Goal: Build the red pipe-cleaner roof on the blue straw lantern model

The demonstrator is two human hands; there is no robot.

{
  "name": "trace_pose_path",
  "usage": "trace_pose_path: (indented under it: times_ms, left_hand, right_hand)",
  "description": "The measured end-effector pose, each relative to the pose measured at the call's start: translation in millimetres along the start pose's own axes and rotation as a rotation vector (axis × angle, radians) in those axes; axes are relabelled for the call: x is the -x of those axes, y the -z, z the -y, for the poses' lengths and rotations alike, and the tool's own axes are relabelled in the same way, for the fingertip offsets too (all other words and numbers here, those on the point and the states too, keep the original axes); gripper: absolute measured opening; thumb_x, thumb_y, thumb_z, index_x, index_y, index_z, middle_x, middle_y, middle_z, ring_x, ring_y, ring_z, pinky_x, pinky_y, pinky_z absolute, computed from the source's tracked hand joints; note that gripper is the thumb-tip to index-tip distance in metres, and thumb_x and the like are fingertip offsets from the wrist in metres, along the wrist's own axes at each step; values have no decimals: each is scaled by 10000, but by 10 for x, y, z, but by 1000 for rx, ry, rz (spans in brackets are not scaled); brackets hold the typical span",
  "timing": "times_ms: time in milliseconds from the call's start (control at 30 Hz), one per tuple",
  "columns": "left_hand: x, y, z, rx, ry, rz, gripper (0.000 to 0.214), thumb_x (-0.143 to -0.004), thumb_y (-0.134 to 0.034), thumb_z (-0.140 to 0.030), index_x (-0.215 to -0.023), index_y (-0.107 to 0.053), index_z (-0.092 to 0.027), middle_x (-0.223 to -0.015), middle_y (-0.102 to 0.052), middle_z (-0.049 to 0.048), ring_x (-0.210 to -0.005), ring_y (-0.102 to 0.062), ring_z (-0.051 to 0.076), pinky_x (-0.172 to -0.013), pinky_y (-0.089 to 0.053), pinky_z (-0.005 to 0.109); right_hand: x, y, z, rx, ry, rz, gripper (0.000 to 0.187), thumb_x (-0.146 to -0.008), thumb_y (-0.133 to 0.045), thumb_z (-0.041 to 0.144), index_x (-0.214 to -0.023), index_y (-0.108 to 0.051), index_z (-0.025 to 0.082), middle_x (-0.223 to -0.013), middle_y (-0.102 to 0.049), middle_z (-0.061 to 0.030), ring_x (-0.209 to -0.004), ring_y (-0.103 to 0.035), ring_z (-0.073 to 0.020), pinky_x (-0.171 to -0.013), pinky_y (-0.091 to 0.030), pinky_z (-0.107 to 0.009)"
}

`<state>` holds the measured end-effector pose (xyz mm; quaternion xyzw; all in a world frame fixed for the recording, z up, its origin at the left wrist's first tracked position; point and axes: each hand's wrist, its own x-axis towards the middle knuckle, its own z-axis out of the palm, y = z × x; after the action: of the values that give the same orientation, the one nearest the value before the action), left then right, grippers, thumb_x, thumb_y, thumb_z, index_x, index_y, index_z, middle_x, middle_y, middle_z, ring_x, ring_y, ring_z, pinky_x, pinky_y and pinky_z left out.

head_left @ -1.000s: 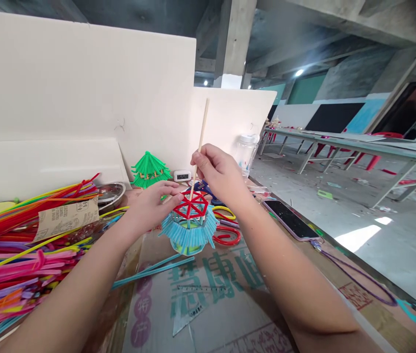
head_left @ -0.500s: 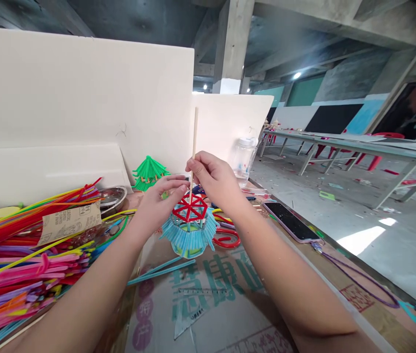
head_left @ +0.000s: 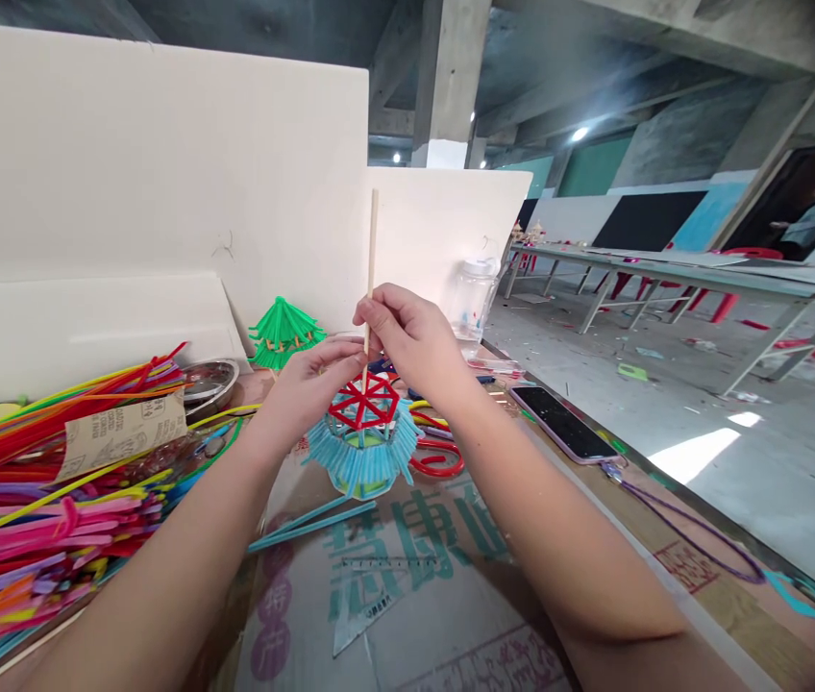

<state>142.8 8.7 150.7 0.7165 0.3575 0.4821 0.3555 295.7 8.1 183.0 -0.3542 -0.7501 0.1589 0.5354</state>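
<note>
A thin wooden stick (head_left: 373,235) stands nearly upright, its lower end at the middle of a red spoked ring (head_left: 382,408). My right hand (head_left: 414,336) pinches the stick between thumb and fingers. Lower down, the fingertips of my left hand (head_left: 307,380) close on the stick just above the ring. Beneath the ring flares a light-blue pleated skirt of pipe cleaners (head_left: 362,461), with a green base showing under it. Behind my left hand stands a green pointed roof (head_left: 282,332) made of the same kind of strips.
Bundles of coloured pipe cleaners (head_left: 39,529) fill the left side beside a metal bowl (head_left: 209,384). Light-blue strips (head_left: 313,527) and a clear set square (head_left: 364,615) lie in front. A phone (head_left: 562,423), a lidded clear jar (head_left: 474,298) and a red coil (head_left: 440,459) are to the right.
My left fingertips have drawn closer together at the stick. The view has shifted slightly, and a person now shows more clearly in the far right background. The stick stays in my right hand.
</note>
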Motion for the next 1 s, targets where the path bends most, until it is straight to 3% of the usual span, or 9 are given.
trace_pose_path:
  times_ms: [433,1000]
  left_hand:
    - [18,-18,35,153,101,49,326,-816,-645,-448,-1019,-732,-208,-1064,-758,26,-903,-690,216,-770,-528,292]
    - [2,-1,92,176,73,80,299,-849,-645,-425,-1012,-722,-185,-1074,-724,33,-952,-628,192,-794,-459,245]
  right_hand:
    - [-3,-1,4,-7,-2,-2,273,-966,-466,384,-810,-585,193,-621,-537,33,-604,-495,-115,-609,-364,-245]
    - [-6,-11,-8,3,3,-5,268,-968,-462,356,-811,-590,180,-612,-527,41,-590,-488,-106,-601,-350,-237]
